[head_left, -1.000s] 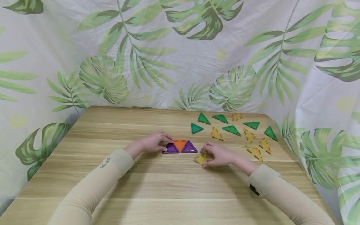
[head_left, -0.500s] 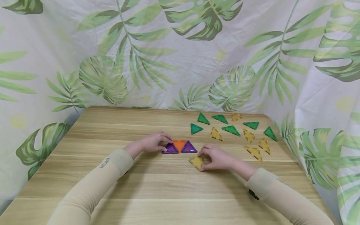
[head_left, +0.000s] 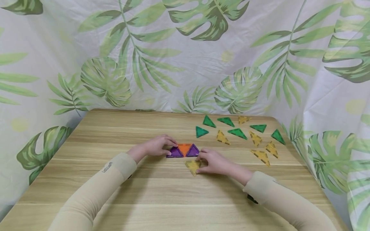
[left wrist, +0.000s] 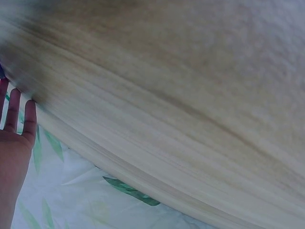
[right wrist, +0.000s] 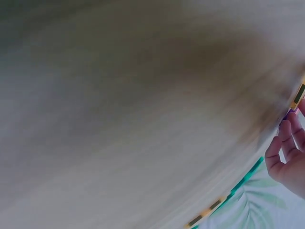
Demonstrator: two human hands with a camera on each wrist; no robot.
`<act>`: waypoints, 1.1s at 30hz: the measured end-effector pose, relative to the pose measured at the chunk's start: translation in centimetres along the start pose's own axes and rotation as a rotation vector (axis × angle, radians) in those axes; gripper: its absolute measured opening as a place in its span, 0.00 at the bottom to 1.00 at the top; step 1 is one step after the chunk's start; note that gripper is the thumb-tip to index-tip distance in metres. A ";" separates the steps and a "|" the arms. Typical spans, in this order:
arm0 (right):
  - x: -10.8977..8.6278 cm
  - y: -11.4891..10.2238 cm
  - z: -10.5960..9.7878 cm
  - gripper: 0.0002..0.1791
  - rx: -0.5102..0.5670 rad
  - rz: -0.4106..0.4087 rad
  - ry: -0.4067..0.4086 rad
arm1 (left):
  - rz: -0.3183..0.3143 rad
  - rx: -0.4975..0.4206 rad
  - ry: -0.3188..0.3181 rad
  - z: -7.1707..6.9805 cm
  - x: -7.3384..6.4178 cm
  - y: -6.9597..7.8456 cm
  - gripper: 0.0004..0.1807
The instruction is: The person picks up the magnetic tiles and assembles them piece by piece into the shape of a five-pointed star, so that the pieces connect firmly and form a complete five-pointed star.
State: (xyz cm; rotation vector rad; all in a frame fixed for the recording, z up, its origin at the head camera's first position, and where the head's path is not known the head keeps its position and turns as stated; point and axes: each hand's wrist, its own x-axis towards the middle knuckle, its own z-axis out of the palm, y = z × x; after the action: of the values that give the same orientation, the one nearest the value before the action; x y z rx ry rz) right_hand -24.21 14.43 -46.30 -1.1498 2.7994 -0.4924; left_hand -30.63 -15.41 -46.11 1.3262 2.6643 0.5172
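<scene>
A row of magnetic tiles lies flat on the wooden table: a purple triangle tile point(head_left: 175, 153), an inverted orange triangle tile point(head_left: 184, 149) and another purple triangle tile point(head_left: 192, 151). My left hand point(head_left: 158, 145) pinches the left purple tile between thumb and finger at its left side. Just below the row is a yellow triangle tile point(head_left: 192, 166), point toward me, its right side pinched by my right hand point(head_left: 217, 163). The right fingertips come close to the right purple tile; whether they touch it, I cannot tell. Both wrist views catch only part of each hand point(left wrist: 14, 143) point(right wrist: 290, 152).
Several green triangle tiles point(head_left: 237, 133) and yellow triangle tiles point(head_left: 261, 157) lie scattered apart at the table's back right. Behind the table point(head_left: 121, 128) hangs a leaf-patterned cloth point(head_left: 196, 64).
My right hand has moved left with the yellow tile, from right of the row to below it, and the tile has turned point toward me. The left hand stays put.
</scene>
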 end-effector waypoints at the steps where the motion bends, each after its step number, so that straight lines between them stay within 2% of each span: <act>1: 0.2 -0.2 0.1 0.23 0.008 0.001 -0.002 | -0.002 0.001 -0.002 0.0 0.0 0.0 0.22; 14: 2.4 -2.8 1.4 0.24 0.095 0.071 0.034 | -0.023 -0.075 -0.017 -0.4 0.1 0.2 0.20; 23: 3.6 -4.1 1.9 0.24 0.143 0.100 0.054 | -0.018 -0.051 -0.013 -0.4 0.1 0.2 0.21; 33: 4.7 -4.5 2.2 0.22 0.128 0.084 0.055 | -0.007 -0.052 -0.008 -0.3 0.0 0.0 0.20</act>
State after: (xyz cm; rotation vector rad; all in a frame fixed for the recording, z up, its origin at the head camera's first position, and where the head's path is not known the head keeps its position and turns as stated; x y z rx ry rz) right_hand -24.14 7.61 -46.67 -1.0037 2.8006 -0.6940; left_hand -30.70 -15.47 -45.78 1.3018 2.6299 0.5748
